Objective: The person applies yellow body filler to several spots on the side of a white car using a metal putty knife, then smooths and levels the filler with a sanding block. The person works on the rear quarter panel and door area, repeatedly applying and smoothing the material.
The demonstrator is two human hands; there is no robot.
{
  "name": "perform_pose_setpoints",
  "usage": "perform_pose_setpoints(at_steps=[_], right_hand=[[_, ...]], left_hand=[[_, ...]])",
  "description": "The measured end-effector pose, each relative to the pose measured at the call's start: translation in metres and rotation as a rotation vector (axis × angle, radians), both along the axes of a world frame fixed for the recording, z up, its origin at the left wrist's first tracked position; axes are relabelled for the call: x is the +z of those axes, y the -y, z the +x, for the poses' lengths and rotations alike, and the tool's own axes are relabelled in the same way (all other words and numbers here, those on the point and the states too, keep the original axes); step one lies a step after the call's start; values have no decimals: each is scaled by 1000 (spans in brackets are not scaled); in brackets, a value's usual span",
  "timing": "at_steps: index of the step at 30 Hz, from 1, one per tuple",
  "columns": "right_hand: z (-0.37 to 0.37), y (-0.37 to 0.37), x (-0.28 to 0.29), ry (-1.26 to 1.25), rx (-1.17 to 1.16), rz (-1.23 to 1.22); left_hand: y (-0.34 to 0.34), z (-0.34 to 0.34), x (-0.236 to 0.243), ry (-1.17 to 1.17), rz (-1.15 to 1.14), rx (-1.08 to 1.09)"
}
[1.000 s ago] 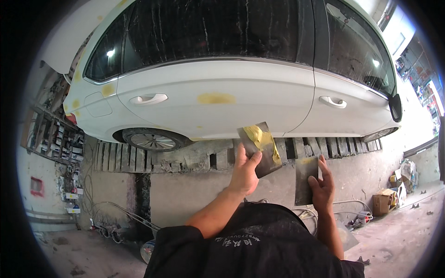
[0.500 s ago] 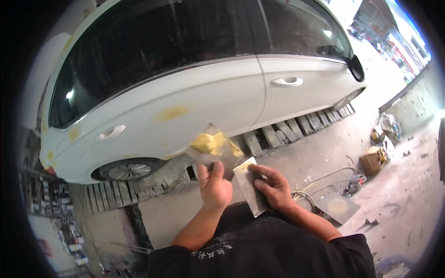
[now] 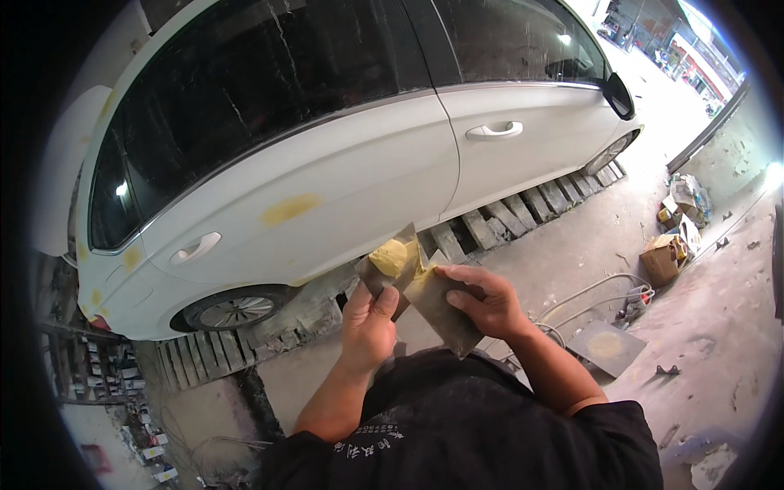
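Note:
My left hand [image 3: 367, 333] grips a thin grey putty board [image 3: 380, 282], thumb on its near face. A lump of yellow body filler [image 3: 392, 256] sits on the upper part of that board. In my right hand [image 3: 492, 304] is a flat grey putty spreader [image 3: 445, 314], thumb on top and fingers along the far edge. Yellow filler smears its upper left corner, which meets the board's right edge beside the lump. Beyond both hands, the white car's rear door [image 3: 359, 175] carries a yellow filler patch [image 3: 291, 209].
Slatted blocks [image 3: 490, 229] run along the floor beneath the car's side. To the right lie a looped hose [image 3: 592, 287], a square grey plate [image 3: 606, 348] and a cardboard box [image 3: 660, 260]. The rear wheel [image 3: 237, 310] is at left.
The spreader has swung from steeply upright to a flatter slant, its smeared corner now against the board. The board has turned too, and the filler looks more bunched. The view has shifted slightly.

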State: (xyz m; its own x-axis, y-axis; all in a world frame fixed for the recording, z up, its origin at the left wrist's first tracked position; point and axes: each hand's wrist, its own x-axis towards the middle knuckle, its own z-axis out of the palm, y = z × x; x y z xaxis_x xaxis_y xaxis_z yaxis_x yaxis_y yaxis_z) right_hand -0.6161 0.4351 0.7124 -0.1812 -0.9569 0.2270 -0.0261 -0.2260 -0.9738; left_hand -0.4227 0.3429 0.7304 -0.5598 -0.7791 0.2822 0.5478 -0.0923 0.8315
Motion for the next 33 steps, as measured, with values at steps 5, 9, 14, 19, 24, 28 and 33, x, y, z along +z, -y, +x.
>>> perform_pose_setpoints(at_steps=[5, 9, 14, 19, 24, 28, 33], right_hand=[[-11, 10, 22, -415, -59, -124], [-18, 17, 32, -492, -5, -156], [-14, 12, 26, -451, 39, -177], [-19, 10, 24, -372, 30, -112], [-20, 5, 28, -239, 2, -47], [-19, -4, 30, -178, -26, 26], [-21, -3, 38, -34, -3, 64]], left_hand=[[7, 10, 8, 64, 52, -73], [4, 13, 11, 31, 245, -162], [5, 14, 13, 8, 288, 3], [5, 9, 14, 129, 223, -212], [-4, -1, 21, 121, 242, -213], [-7, -7, 22, 72, 226, -150], [-10, -15, 11, 233, 120, -170]])
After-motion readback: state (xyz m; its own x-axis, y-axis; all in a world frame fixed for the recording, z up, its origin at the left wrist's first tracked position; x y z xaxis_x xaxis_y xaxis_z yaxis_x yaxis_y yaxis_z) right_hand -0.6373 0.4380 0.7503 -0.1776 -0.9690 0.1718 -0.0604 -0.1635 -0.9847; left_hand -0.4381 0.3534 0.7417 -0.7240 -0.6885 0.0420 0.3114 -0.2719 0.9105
